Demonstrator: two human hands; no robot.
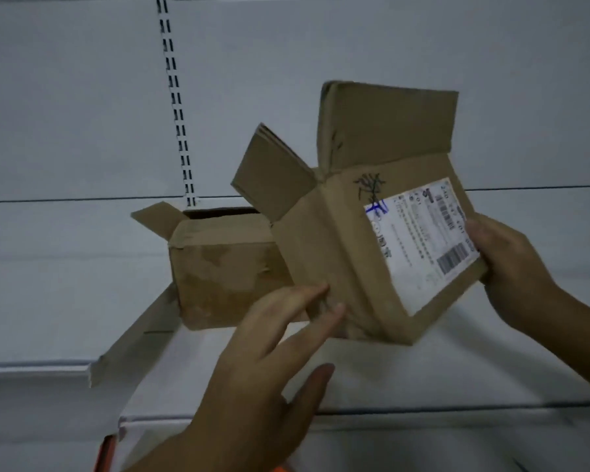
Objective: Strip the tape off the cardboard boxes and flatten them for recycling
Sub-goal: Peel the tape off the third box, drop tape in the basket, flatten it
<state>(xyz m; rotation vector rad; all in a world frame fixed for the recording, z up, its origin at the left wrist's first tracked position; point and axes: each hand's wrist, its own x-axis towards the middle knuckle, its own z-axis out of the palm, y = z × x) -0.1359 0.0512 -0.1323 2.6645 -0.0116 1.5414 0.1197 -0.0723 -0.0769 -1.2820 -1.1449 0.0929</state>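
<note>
A small brown cardboard box [341,240] is held tilted in the air, its top flaps standing open and a white shipping label [423,240] on its side. My right hand [511,270] grips its right lower corner. My left hand [273,356] touches the box's lower left edge with its fingertips, where clear tape wraps the edge. Behind it, a second brown box [218,267] sits on the white shelf [389,369] with open flaps and torn patches of tape on its front.
A flat strip of cardboard [133,338] leans off the shelf's front edge at the left. A slotted metal upright [176,97] runs up the white back wall. An orange and white item [109,447] shows at the bottom left, below the shelf.
</note>
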